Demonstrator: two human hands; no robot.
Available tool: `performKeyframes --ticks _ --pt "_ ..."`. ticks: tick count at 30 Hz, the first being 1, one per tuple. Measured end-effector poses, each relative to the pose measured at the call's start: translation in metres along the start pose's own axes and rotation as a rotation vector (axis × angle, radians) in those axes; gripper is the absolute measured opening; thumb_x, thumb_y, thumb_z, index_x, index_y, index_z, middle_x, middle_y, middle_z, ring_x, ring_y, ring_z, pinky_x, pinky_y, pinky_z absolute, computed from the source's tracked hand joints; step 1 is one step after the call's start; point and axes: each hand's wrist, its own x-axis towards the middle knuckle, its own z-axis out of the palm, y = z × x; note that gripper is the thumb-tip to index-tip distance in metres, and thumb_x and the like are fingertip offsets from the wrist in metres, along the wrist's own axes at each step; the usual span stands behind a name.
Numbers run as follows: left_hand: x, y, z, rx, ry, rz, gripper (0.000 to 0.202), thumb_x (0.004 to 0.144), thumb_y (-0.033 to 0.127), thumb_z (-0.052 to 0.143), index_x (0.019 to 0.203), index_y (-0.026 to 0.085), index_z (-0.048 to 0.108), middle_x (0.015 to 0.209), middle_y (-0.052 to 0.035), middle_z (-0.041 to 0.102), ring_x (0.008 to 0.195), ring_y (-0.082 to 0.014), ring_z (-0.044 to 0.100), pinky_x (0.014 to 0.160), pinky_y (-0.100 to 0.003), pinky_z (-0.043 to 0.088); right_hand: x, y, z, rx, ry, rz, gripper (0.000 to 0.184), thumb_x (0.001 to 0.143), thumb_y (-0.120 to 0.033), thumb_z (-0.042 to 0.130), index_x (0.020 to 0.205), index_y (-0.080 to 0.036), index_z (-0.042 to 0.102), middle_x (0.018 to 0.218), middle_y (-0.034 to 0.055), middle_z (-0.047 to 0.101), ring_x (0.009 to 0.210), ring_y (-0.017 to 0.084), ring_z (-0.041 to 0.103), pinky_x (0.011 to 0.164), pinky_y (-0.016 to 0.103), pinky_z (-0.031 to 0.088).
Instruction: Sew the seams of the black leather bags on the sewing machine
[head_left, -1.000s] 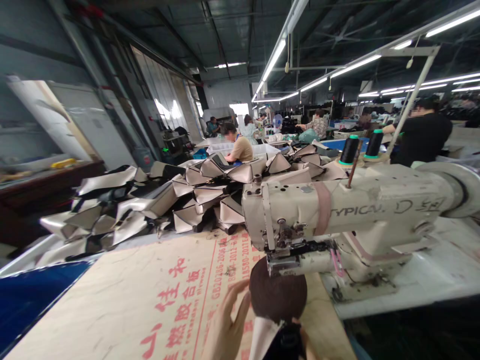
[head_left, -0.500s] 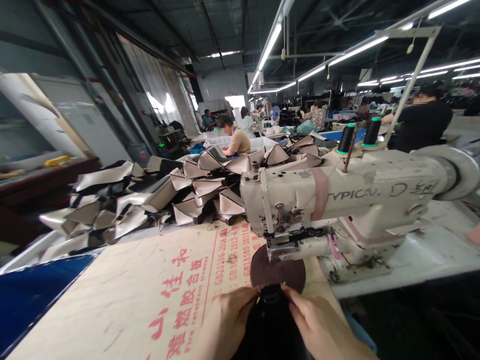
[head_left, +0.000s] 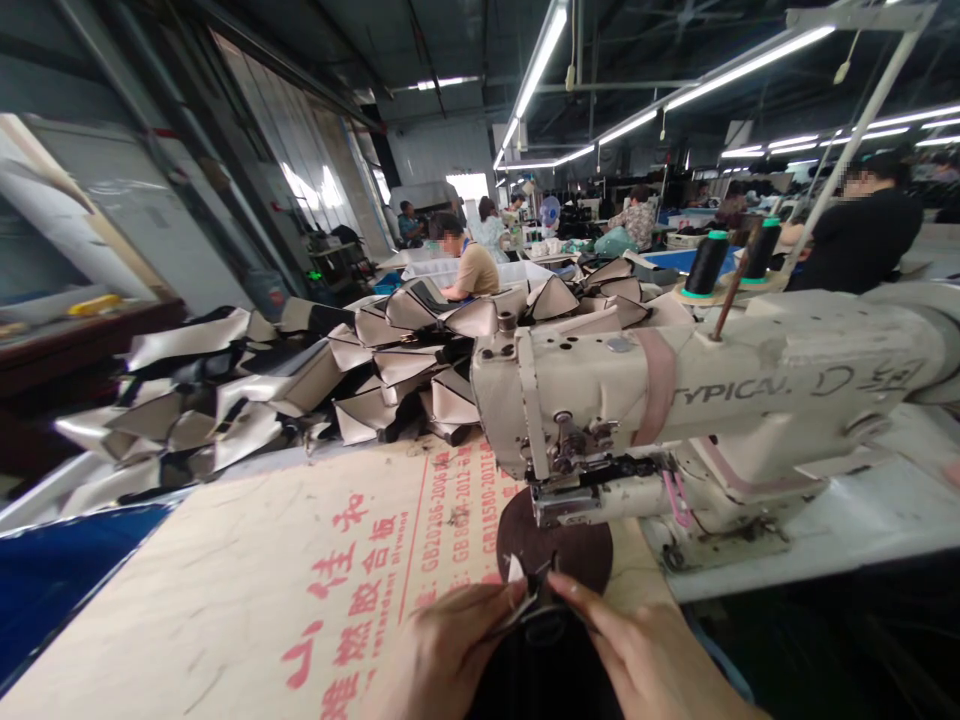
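Near the bottom middle, my left hand (head_left: 457, 635) and my right hand (head_left: 634, 635) pinch the top edge of a black fabric piece (head_left: 544, 675), one hand at each side. A small pale flap shows by the left fingertips. Some dark loop or fitting lies between the hands, too blurred to name. The piece hangs toward me, and its lower part is out of frame. Just beyond the fingertips is a dark brown round disc (head_left: 592, 545), under the arm of a cream sewing machine (head_left: 705, 380). The fabric is apart from the needle area.
A plywood board (head_left: 255, 580) with red print covers the table to the left. Behind it lies a heap of beige and black sewn pieces (head_left: 300, 380). Black thread cones (head_left: 706, 265) stand behind the machine. Several people work further back, one in a tan shirt (head_left: 478, 270).
Both hands still hold the black piece. Its top edge has been turned, so a pale flap now shows at the left fingers. The camera view has shifted slightly.
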Motion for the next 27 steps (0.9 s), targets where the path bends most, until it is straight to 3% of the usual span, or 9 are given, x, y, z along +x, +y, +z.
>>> performKeyframes --ticks 4,7,9,14,18,21,23,27 --pt "0.021 -0.006 0.001 0.021 0.031 -0.013 0.024 0.085 0.035 0.049 0.103 0.031 0.065 0.099 0.0026 0.068 0.089 -0.0135 0.064 0.079 -0.018 0.049 0.022 0.011 -0.010 0.073 -0.055 0.025 0.037 0.088 -0.020 0.042 0.123 -0.026 0.051 0.092 0.0035 0.067 0.076 0.015 0.065 0.073 0.022 0.052" --pt "0.027 -0.007 0.000 0.010 0.011 0.022 0.023 0.085 0.036 0.050 0.101 0.031 0.066 0.097 0.0029 0.069 0.087 -0.0122 0.064 0.078 -0.017 0.049 0.031 0.017 -0.012 0.124 -0.037 -0.061 0.032 0.088 -0.023 0.046 0.119 -0.025 0.054 0.120 0.0039 0.055 0.101 0.016 0.058 0.089 0.026 0.047" --pt "0.027 -0.006 -0.004 -0.006 -0.005 0.040 0.023 0.085 0.035 0.050 0.101 0.031 0.066 0.096 0.0030 0.069 0.086 -0.0117 0.064 0.078 -0.017 0.048 0.035 0.018 -0.010 0.204 -0.038 -0.148 0.034 0.089 -0.019 0.043 0.121 -0.023 0.052 0.124 0.0030 0.051 0.111 0.014 0.051 0.097 0.026 0.042" --pt "0.024 -0.002 -0.013 -0.036 -0.044 0.050 0.022 0.084 0.036 0.051 0.100 0.028 0.065 0.096 -0.0001 0.066 0.086 -0.0137 0.062 0.077 -0.020 0.047 0.043 0.017 -0.006 0.337 -0.059 -0.222 0.031 0.090 -0.017 0.039 0.118 -0.020 0.052 0.115 0.0030 0.057 0.110 0.011 0.052 0.099 0.025 0.041" --pt "0.024 0.013 -0.005 0.012 0.063 -0.020 0.021 0.085 0.039 0.048 0.086 0.022 0.061 0.085 -0.0017 0.061 0.076 -0.0134 0.057 0.069 -0.021 0.045 0.045 0.011 -0.005 0.312 -0.069 -0.221 0.027 0.090 -0.016 0.038 0.112 -0.017 0.053 0.112 0.0056 0.058 0.111 0.014 0.051 0.099 0.029 0.040" --pt "0.025 0.023 0.008 -0.002 0.169 -0.127 0.028 0.088 0.039 0.041 0.068 0.020 0.050 0.068 0.0011 0.051 0.062 -0.0109 0.049 0.059 -0.021 0.038 0.041 0.005 -0.005 0.256 -0.049 -0.214 0.022 0.088 -0.013 0.038 0.100 -0.014 0.056 0.100 0.0068 0.061 0.098 0.016 0.056 0.089 0.028 0.046" --pt "0.027 0.023 0.017 -0.062 0.180 -0.207 0.035 0.087 0.041 0.040 0.059 0.019 0.040 0.058 0.0033 0.042 0.055 -0.0099 0.041 0.053 -0.021 0.032 0.037 0.002 -0.005 0.200 -0.071 -0.207 0.017 0.086 -0.012 0.040 0.087 -0.014 0.056 0.087 0.0048 0.061 0.084 0.016 0.057 0.077 0.026 0.047" --pt "0.031 0.010 0.030 -0.301 0.054 -0.383 0.043 0.081 0.050 0.041 0.053 0.020 0.028 0.053 0.0059 0.024 0.050 -0.0088 0.027 0.046 -0.023 0.019 0.029 0.001 -0.003 0.116 -0.116 -0.184 0.014 0.084 -0.013 0.045 0.072 -0.016 0.051 0.072 0.0001 0.056 0.068 0.013 0.054 0.062 0.023 0.042"
